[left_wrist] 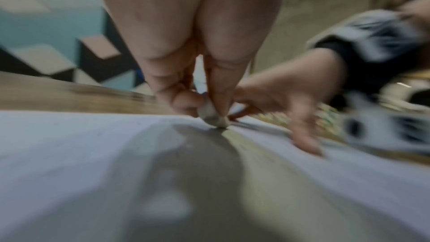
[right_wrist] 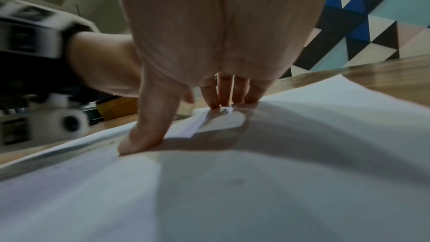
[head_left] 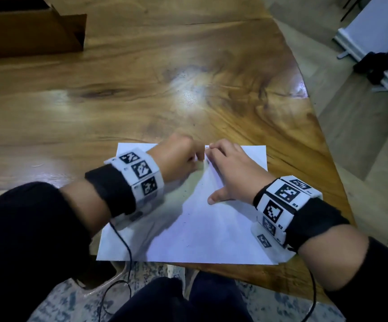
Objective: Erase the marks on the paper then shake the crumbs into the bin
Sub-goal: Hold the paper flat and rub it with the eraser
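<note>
While the white paper (head_left: 202,228) lies flat at the near edge of the wooden tabletop (head_left: 141,94), both hands work close together at its far edge. The left hand (head_left: 179,154) has its fingers curled round a small pale eraser (left_wrist: 213,118), pinching it between thumb and fingertips, and the eraser's tip touches the sheet. The right hand (head_left: 230,173) lies spread just beside it, fingers straight and pressed on the paper, thumb (right_wrist: 144,135) splayed toward the near side; under its fingertips the sheet has buckled into a small crease (right_wrist: 202,122). A few faint dark specks dot the middle of the paper; whether they are marks or crumbs cannot be told.

A brown cardboard box (head_left: 30,29) stands at the far left corner of the tabletop, well apart from the paper. Between it and the hands the wood is bare and glossy. The tabletop's right edge curves inward toward the near side, passing near the paper's right corners. Beyond that edge, on the floor to the far right, sits a white panel (head_left: 379,54) with a dark object on it. A thin black cable (head_left: 125,247) hangs from the left wrist over the near edge, above a patterned rug (head_left: 55,300).
</note>
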Demonstrator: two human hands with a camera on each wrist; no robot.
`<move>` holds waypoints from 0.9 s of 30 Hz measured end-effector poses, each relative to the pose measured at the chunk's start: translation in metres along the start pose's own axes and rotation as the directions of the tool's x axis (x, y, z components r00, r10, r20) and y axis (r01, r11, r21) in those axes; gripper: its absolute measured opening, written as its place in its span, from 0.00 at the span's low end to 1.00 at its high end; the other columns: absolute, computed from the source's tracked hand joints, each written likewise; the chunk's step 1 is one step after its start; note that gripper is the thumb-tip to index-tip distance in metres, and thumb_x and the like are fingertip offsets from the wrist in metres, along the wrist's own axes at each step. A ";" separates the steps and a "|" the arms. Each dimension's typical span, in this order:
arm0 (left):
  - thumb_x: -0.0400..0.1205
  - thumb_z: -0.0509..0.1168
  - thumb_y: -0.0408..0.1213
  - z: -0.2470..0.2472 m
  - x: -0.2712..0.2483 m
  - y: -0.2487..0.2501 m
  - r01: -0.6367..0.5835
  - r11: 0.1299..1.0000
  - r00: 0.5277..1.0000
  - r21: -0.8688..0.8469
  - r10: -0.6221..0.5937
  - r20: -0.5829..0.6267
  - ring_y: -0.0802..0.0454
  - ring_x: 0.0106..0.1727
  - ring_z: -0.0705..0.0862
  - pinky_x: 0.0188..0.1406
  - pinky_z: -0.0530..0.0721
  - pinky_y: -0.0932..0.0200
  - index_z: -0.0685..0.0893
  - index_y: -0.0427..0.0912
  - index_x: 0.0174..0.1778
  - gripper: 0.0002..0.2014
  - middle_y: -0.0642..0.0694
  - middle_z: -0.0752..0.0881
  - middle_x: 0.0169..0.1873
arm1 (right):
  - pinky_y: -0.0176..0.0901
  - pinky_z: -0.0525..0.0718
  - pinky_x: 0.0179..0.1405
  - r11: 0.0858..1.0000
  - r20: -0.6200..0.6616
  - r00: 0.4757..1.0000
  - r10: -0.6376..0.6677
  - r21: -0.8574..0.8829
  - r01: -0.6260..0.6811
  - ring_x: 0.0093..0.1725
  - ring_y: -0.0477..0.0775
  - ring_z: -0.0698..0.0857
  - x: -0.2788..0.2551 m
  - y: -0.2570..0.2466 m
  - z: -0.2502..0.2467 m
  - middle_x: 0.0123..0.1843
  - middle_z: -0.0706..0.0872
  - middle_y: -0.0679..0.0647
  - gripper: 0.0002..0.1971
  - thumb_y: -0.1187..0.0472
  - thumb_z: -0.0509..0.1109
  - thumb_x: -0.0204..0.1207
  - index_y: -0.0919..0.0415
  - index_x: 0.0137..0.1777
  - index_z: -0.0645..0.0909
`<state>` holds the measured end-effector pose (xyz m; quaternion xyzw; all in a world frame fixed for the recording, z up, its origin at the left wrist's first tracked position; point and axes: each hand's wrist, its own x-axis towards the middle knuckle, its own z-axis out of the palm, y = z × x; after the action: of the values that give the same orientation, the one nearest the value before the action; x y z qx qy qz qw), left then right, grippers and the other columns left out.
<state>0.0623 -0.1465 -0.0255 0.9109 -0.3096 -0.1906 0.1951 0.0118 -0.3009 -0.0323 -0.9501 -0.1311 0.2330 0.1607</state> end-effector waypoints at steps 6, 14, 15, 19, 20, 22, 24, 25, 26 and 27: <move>0.74 0.66 0.34 0.012 -0.025 0.001 -0.014 1.000 0.993 0.004 0.013 0.117 0.46 0.39 0.78 0.39 0.73 0.58 0.82 0.41 0.40 0.03 0.45 0.79 0.36 | 0.42 0.64 0.74 1.000 -0.011 1.000 0.001 0.020 -0.001 0.75 0.53 0.57 0.000 0.001 0.000 0.77 0.58 0.50 0.54 0.47 0.83 0.59 0.59 0.81 0.56; 0.74 0.66 0.32 0.006 0.000 -0.014 -0.023 1.000 0.997 -0.001 0.023 -0.077 0.42 0.37 0.78 0.39 0.76 0.56 0.82 0.39 0.42 0.03 0.45 0.74 0.36 | 0.41 0.63 0.75 1.000 -0.007 1.000 -0.009 0.014 0.009 0.75 0.52 0.57 0.001 0.004 0.003 0.77 0.58 0.51 0.56 0.46 0.82 0.60 0.55 0.83 0.53; 0.74 0.66 0.32 0.005 0.003 -0.016 -0.009 1.000 0.993 -0.006 0.008 -0.118 0.42 0.37 0.78 0.39 0.78 0.55 0.82 0.38 0.42 0.03 0.45 0.74 0.36 | 0.40 0.63 0.74 1.000 -0.007 1.000 -0.009 0.010 0.009 0.75 0.52 0.57 0.001 0.004 0.003 0.77 0.58 0.50 0.55 0.46 0.82 0.61 0.55 0.83 0.53; 0.74 0.65 0.33 0.020 -0.024 -0.014 -0.076 0.997 0.996 -0.007 0.076 -0.045 0.44 0.35 0.76 0.34 0.68 0.59 0.79 0.41 0.37 0.01 0.48 0.73 0.33 | 0.40 0.62 0.76 0.999 -0.001 1.000 -0.008 0.036 0.008 0.76 0.51 0.56 0.001 0.004 0.003 0.78 0.56 0.50 0.57 0.46 0.82 0.61 0.55 0.84 0.51; 0.74 0.64 0.34 0.025 -0.036 -0.013 -0.099 0.995 0.995 -0.024 0.099 0.018 0.47 0.35 0.74 0.32 0.66 0.60 0.78 0.44 0.36 0.02 0.49 0.73 0.33 | 0.40 0.61 0.76 0.999 0.002 1.000 -0.009 0.042 0.009 0.77 0.51 0.55 0.002 0.005 0.003 0.79 0.56 0.50 0.57 0.47 0.82 0.61 0.55 0.84 0.50; 0.72 0.62 0.38 0.028 -0.051 -0.012 -0.119 0.990 0.985 -0.074 0.127 0.118 0.50 0.34 0.73 0.30 0.66 0.65 0.77 0.48 0.36 0.01 0.52 0.73 0.33 | 0.40 0.61 0.77 0.999 0.011 1.000 -0.010 0.051 0.009 0.77 0.50 0.54 0.001 0.004 0.003 0.79 0.55 0.49 0.57 0.47 0.82 0.61 0.55 0.84 0.49; 0.71 0.61 0.40 0.019 -0.047 -0.012 -0.116 0.990 0.980 -0.077 0.127 0.154 0.51 0.36 0.75 0.32 0.67 0.68 0.80 0.49 0.37 0.04 0.52 0.74 0.33 | 0.39 0.60 0.76 0.999 0.011 1.000 -0.013 0.048 0.012 0.77 0.50 0.54 0.001 0.005 0.003 0.79 0.55 0.49 0.57 0.47 0.82 0.62 0.55 0.84 0.49; 0.72 0.63 0.40 0.015 -0.040 -0.012 -0.088 0.994 0.987 -0.063 0.096 0.131 0.50 0.37 0.76 0.33 0.68 0.66 0.83 0.47 0.39 0.04 0.50 0.76 0.34 | 0.38 0.60 0.76 0.999 0.008 1.000 -0.015 0.044 0.015 0.77 0.50 0.54 0.001 0.005 0.003 0.79 0.55 0.49 0.56 0.47 0.82 0.62 0.55 0.84 0.49; 0.74 0.66 0.39 0.010 -0.032 -0.012 -0.035 0.998 0.997 -0.057 0.038 0.066 0.48 0.38 0.78 0.34 0.69 0.63 0.84 0.45 0.42 0.04 0.48 0.79 0.35 | 0.38 0.60 0.76 0.999 0.006 1.000 -0.016 0.042 0.016 0.77 0.50 0.54 0.000 0.005 0.003 0.79 0.55 0.49 0.56 0.47 0.82 0.62 0.54 0.84 0.49; 0.75 0.68 0.38 0.005 -0.025 -0.014 0.036 0.997 0.999 -0.072 -0.037 -0.020 0.47 0.38 0.79 0.34 0.69 0.61 0.84 0.43 0.44 0.05 0.46 0.81 0.35 | 0.38 0.60 0.75 0.999 0.006 1.000 -0.016 0.040 0.016 0.77 0.50 0.54 0.000 0.005 0.003 0.79 0.55 0.49 0.56 0.47 0.82 0.63 0.54 0.84 0.49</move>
<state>0.0487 -0.1218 -0.0311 0.9108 -0.2838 -0.1955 0.2274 0.0113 -0.3044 -0.0372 -0.9449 -0.1345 0.2371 0.1810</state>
